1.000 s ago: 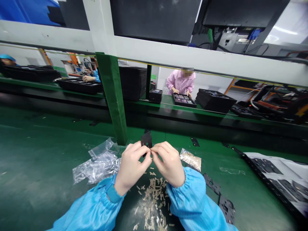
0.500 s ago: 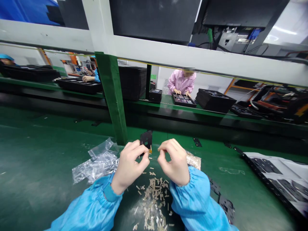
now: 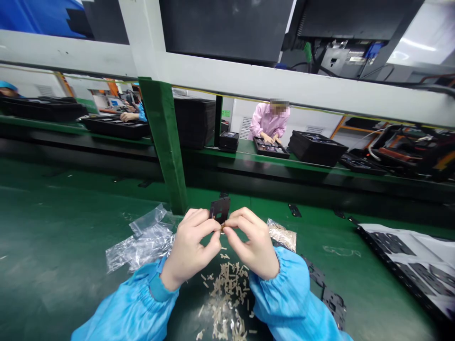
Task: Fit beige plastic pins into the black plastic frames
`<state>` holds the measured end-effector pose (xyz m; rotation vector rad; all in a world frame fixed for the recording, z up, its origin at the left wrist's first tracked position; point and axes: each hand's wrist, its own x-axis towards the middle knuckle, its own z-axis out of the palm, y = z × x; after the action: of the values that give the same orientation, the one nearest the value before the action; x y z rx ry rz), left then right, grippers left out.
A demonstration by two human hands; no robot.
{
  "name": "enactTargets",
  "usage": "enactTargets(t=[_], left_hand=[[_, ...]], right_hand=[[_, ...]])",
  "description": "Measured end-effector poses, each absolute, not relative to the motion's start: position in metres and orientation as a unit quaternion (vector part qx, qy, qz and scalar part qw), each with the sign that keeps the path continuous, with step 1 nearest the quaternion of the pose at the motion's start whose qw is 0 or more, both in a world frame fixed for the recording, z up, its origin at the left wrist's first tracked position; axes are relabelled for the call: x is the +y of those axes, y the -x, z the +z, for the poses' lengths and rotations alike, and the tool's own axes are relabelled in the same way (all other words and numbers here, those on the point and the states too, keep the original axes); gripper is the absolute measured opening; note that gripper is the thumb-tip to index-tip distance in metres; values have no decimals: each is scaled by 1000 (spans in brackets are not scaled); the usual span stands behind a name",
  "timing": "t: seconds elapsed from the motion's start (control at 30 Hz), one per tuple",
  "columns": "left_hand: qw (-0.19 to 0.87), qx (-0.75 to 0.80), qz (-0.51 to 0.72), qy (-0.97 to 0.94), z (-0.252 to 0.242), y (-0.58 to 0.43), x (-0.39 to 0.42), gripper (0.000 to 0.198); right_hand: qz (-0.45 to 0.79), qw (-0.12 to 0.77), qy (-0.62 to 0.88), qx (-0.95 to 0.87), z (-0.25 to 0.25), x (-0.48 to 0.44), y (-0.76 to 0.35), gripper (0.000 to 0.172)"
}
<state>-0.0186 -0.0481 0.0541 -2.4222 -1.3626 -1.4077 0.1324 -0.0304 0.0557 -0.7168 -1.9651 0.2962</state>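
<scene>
My left hand [image 3: 190, 248] holds a small black perforated plate [image 3: 219, 210] upright between thumb and fingers. My right hand [image 3: 251, 244] comes in from the other side, its fingertips pinching a tiny tan-and-gold piece [image 3: 223, 228] against the plate's lower edge. Below my wrists, a loose heap of small beige strips [image 3: 227, 293] lies on the green mat [image 3: 53, 227]. Blue sleeves cover both forearms. Part of the plate's lower edge is hidden behind my fingers.
A crumpled clear plastic bag [image 3: 145, 241] lies left of my left hand. A small bag of beige pieces [image 3: 282, 235] lies right of my right hand. Black perforated frames [image 3: 334, 305] sit at lower right, beside a black tray with white sheeting [image 3: 401, 251]. A person in pink works across the bench.
My right hand has moved left from its gap beside the plate and now pinches the small piece at the plate's edge. The black plate sits slightly lower.
</scene>
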Motion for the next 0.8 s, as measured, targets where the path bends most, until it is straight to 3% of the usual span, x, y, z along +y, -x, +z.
enactTargets(t=[0.17,0.43,0.57,0.8], left_hand=[[-3,-437,-452,778,55,20,-49,20],[-161,-443,-479,741,59,29,-45,21],[-249,-419,-503,714,57,32,-41,23],[-375,-384,-473,698,53,31,-43,23]], right_hand=[[115,476,275,-827,56,-27,-135,12],[101,516,288,-801,65,-29,-143,17],[55,494,271,-824,64,-30,-143,24],[-33,495,250,-832,57,-33,-135,10]])
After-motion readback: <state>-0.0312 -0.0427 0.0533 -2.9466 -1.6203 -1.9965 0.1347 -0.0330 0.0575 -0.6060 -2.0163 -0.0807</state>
